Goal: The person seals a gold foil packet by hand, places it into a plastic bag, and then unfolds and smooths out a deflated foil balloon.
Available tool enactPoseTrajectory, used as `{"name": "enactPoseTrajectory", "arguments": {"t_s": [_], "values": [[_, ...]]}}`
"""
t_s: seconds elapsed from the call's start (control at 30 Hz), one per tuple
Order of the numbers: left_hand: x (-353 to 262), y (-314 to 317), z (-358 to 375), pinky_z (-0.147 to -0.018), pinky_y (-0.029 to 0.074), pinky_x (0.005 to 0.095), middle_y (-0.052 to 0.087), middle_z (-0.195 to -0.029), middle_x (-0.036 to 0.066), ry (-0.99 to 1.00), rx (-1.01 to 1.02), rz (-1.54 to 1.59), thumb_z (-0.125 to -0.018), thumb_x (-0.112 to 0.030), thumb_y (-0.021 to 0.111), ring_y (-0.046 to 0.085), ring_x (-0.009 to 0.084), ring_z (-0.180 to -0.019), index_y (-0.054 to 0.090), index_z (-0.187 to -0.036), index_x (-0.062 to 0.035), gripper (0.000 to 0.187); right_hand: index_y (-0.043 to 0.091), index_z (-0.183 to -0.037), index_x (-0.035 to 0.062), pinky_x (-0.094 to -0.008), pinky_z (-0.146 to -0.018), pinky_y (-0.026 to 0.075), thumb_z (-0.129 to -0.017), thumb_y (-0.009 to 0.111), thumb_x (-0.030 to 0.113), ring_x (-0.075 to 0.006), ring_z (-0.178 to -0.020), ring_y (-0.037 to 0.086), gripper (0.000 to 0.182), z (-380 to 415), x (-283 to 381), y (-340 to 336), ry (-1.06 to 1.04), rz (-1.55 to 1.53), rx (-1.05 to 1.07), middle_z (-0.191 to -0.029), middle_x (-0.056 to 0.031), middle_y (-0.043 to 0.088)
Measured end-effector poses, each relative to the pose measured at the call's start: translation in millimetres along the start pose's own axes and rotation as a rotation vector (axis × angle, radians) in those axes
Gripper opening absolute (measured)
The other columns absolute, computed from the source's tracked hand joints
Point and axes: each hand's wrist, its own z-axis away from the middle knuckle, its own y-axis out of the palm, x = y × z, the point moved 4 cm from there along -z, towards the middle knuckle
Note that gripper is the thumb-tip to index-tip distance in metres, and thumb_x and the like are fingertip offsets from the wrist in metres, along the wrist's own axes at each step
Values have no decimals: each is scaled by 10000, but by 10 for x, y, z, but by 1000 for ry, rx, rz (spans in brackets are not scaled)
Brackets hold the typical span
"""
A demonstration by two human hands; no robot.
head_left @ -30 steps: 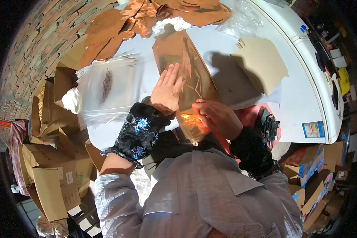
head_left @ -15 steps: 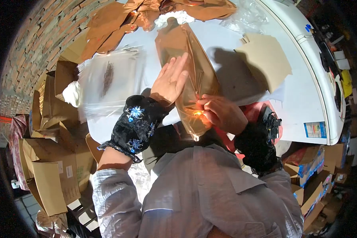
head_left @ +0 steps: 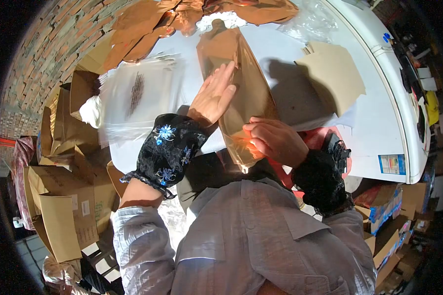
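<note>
A long brown, copper-toned flat piece (head_left: 251, 88) with a glossy, see-through surface lies on the white table, its narrow neck at the far end. My left hand (head_left: 215, 96) rests flat across its left side, fingers stretched out and pointing away from me. Near its lower right edge, my right hand (head_left: 274, 140) is closed, with fingers curled and their tips at the glossy surface. Whether the fingertips pinch the film is hidden. The near end of the piece reaches the table's front edge, close to my lap.
Stacked clear plastic bags (head_left: 142, 93) lie to the left, and beige card sheets (head_left: 334, 76) to the right. Copper-coloured pieces (head_left: 138, 37) are heaped at the back beside crumpled clear plastic (head_left: 310, 22). Cardboard boxes (head_left: 59, 211) stand on the left floor.
The creases running along the glossy surface by my right hand have mostly gone, and the bright glare there has lessened. My right fingers have shifted slightly; my left hand stays flat.
</note>
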Motion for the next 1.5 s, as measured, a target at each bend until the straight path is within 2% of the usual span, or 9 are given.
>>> {"name": "enactPoseTrajectory", "arguments": {"t_s": [0.13,0.23,0.3,0.7,0.93,1.03,1.17,1.33,1.5], "values": [[6,-3,-4,-1218,142,433,263,-1580,283,0,1,-3,-1047,-367,313,209,380,-1501,179,-1583,-86,620,601,-1062,25,-405,-992,521,-814,710,76,-308,-1161,637,276,-39,18,62,14,-5,13,-1150,-124,679],[-5,-19,-7,-1222,174,404,286,-1592,211,-14,-9,-13,-1044,-332,371,219,346,-1498,216,-1574,-55,617,585,-1001,43,-407,-996,503,-849,679,54,-294,-1194,621,179,-80,38,61,41,-50,36,-1174,-116,683],[-20,6,-8,-1220,148,421,263,-1587,263,-8,-1,-5,-1039,-346,339,205,362,-1504,195,-1580,-79,620,588,-1001,40,-403,-991,505,-851,678,53,-290,-1189,624,176,-65,35,54,38,-55,43,-1172,-114,683],[30,53,6,-1214,197,439,292,-1577,252,39,-30,-136,-965,-151,519,261,375,-1481,216,-1577,-123,684,613,-1068,45,-394,-986,512,-872,698,104,-280,-1180,630,222,-157,86,43,29,-105,45,-1178,-101,680],[60,68,20,-1205,221,454,306,-1568,257,72,-76,-169,-942,-114,526,298,391,-1461,219,-1575,-134,704,583,-1216,38,-439,-1043,473,-957,567,92,-362,-1263,558,265,-347,-380,-215,14,-72,-33,-1297,-147,618],[67,89,16,-1200,233,455,321,-1560,255,92,-85,-182,-942,-105,522,308,395,-1455,237,-1569,-130,690,565,-1277,43,-468,-1080,427,-939,557,143,-368,-1249,552,353,-459,-546,-173,-149,-47,-71,-1335,-161,589],[55,85,5,-1193,246,457,342,-1545,258,84,-93,-173,-946,-100,521,323,399,-1445,280,-1551,-122,652,605,-1286,44,-439,-1064,438,-896,598,204,-352,-1240,558,421,-564,-600,-58,-130,91,82,-1359,-149,590],[16,78,-6,-1202,248,427,322,-1566,238,55,-73,-206,-915,-40,542,295,360,-1469,286,-1556,-110,694,638,-1249,36,-437,-1056,444,-864,614,195,-342,-1231,567,417,-560,-630,62,-152,91,87,-1315,-152,621],[-39,41,-14,-1189,254,457,364,-1529,261,103,-115,-181,-925,-58,533,319,403,-1445,333,-1522,-94,631,642,-1240,40,-436,-1065,436,-868,608,168,-342,-1240,560,395,-531,-651,79,-153,76,63,-1320,-147,618]]}}
